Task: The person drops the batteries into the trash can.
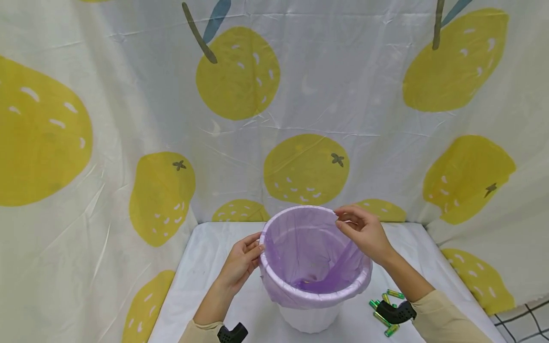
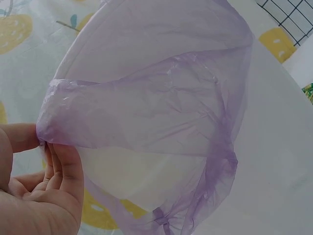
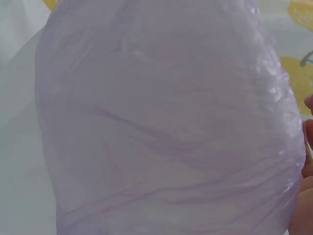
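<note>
A white trash bin (image 1: 310, 318) stands upright on the table, lined with a thin translucent purple trash bag (image 1: 315, 300). The bag's edge is folded over the rim and hangs loosely around the outside. My left hand (image 1: 240, 262) pinches the bag at the left of the rim; in the left wrist view, thumb and fingers of that hand (image 2: 44, 191) hold its folded edge. At the far right of the rim, my right hand (image 1: 364, 233) has curled fingers and thumb pinching the bag. Only a sliver of this hand (image 3: 304, 205) shows in the right wrist view, beside the bag (image 3: 166, 117).
Several small green and gold batteries (image 1: 381, 319) lie on the white table (image 1: 206, 271) to the right of the bin, partly behind the right wrist's black camera (image 1: 396, 312). A curtain with yellow fruit prints (image 1: 306, 169) hangs behind and beside the table.
</note>
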The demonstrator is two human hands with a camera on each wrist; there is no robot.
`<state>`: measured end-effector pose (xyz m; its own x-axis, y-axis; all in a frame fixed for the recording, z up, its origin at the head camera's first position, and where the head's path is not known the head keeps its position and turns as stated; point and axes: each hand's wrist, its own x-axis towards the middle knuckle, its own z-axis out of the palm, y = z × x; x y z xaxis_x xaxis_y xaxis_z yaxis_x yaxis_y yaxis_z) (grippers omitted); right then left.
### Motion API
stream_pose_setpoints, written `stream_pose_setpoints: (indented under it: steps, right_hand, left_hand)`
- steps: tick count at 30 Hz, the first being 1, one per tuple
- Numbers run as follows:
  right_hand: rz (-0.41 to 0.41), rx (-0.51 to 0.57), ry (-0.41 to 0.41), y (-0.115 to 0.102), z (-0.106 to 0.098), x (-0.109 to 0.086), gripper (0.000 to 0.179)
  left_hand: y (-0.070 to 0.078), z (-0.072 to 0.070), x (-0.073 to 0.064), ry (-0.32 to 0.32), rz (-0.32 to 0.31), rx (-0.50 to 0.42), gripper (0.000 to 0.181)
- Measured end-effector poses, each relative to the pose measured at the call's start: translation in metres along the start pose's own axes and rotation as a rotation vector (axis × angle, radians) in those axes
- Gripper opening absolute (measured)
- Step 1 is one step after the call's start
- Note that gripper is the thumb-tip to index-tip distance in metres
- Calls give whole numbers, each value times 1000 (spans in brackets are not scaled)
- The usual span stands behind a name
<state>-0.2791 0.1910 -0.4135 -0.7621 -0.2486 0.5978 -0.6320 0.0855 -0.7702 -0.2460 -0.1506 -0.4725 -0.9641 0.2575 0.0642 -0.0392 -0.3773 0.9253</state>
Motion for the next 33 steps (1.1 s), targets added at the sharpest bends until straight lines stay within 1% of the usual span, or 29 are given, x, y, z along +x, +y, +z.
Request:
stream_pose_setpoints:
  steps: [5, 12, 17, 24, 33]
  right_hand:
    - [-6, -22, -9, 0, -1, -2, 26]
    - [17, -36, -14, 2, -10, -6, 26]
    - [16, -48, -4, 1, -16, -9, 25]
    - [37, -77, 10, 3, -23, -15, 26]
    - [50, -119, 44, 4, -36, -24, 26]
  left_hand:
    - [1, 2, 0, 12, -9, -8, 52]
    - [2, 3, -2, -1, 3, -18, 52]
    - [2, 4, -2, -11, 12, -24, 53]
    - [2, 4, -2, 11, 1, -26, 51]
    - [4, 5, -3, 6, 4, -21, 52]
